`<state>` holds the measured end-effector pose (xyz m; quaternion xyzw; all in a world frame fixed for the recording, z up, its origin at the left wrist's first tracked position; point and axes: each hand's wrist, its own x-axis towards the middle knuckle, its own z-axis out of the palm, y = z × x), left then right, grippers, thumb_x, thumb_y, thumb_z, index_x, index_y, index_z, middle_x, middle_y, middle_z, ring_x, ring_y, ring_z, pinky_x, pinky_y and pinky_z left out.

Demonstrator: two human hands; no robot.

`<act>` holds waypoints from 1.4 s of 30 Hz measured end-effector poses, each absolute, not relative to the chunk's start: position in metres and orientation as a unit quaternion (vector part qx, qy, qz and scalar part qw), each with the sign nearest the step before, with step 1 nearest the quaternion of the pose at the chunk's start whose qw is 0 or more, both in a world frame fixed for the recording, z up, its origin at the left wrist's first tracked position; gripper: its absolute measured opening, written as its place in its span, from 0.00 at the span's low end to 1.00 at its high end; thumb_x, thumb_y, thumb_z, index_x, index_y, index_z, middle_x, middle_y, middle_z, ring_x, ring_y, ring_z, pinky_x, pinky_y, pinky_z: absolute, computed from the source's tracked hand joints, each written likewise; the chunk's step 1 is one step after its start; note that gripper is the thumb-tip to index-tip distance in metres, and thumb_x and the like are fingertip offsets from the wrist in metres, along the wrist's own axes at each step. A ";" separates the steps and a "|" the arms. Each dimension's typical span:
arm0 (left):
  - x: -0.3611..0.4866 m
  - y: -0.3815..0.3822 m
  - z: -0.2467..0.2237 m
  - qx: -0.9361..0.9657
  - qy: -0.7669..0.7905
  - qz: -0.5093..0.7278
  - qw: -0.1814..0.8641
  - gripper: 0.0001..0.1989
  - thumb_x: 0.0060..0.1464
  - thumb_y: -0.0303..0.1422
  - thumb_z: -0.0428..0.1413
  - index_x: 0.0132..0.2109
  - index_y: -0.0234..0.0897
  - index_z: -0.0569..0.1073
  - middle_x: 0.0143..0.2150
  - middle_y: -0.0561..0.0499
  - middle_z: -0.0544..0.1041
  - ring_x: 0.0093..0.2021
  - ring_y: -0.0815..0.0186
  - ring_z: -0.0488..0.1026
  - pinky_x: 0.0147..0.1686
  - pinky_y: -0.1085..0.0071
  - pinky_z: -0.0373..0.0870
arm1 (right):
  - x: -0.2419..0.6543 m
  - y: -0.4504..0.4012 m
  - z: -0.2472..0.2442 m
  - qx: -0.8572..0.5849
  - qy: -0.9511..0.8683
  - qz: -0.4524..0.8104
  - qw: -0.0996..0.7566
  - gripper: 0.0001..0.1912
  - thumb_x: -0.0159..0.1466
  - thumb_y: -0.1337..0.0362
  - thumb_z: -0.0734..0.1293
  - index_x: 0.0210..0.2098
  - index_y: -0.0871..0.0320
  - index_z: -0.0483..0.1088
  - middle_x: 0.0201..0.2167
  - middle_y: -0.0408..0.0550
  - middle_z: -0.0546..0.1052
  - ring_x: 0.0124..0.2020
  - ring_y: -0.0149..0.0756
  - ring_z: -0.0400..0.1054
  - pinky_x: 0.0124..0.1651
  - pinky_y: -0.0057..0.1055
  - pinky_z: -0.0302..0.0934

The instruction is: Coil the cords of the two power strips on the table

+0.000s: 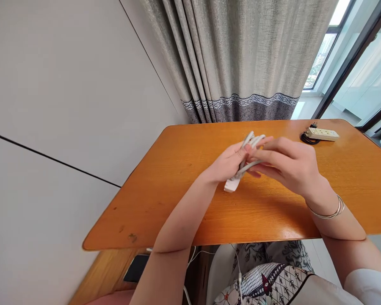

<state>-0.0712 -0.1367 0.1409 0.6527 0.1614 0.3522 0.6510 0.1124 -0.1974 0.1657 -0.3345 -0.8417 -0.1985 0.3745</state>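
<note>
A white cable (241, 170) is bundled in loops above the middle of the wooden table, its white block-like end hanging at the lower left. My left hand (231, 161) is closed round the loops, thumb on top. From the right, my right hand (288, 163) reaches over with its fingers bent and pinched on a strand of the same cable. Part of the bundle is hidden behind the fingers of both hands.
On the wooden table (165, 178), a white power strip (323, 134) with a coiled black cord (309, 139) lies at the back right. A grey curtain (247, 55) hangs behind. A dark flat object (136, 267) is below the front edge, near thin white cords.
</note>
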 end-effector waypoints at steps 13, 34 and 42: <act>-0.076 -0.145 0.146 0.570 0.044 0.242 0.784 0.27 0.55 0.56 0.60 0.30 0.39 0.58 0.19 0.54 0.73 0.08 0.80 0.46 0.08 0.79 0.43 | 0.139 -0.144 0.160 -0.346 -0.765 0.114 0.531 0.17 0.72 0.55 0.62 0.41 0.59 0.79 0.24 0.41 0.69 0.25 0.28 0.62 0.31 0.27 0.58; -0.108 -0.137 0.206 0.260 0.162 0.807 0.505 0.29 0.71 0.50 0.30 0.27 0.39 0.53 0.17 0.59 0.55 0.11 0.77 0.38 0.12 0.73 0.35 | 0.072 -0.158 0.126 -0.602 -0.797 -0.041 0.016 0.35 0.72 0.71 0.48 0.77 0.59 0.34 0.52 0.63 0.73 0.40 0.43 0.73 0.39 0.35 0.67; -0.122 -0.145 0.198 0.364 0.226 0.750 0.504 0.25 0.66 0.58 0.40 0.30 0.45 0.58 0.18 0.55 0.50 0.16 0.67 0.47 0.16 0.64 0.35 | 0.083 -0.147 0.126 -0.648 -0.757 -0.073 -0.036 0.37 0.71 0.73 0.49 0.77 0.56 0.34 0.43 0.60 0.76 0.36 0.43 0.77 0.34 0.33 0.66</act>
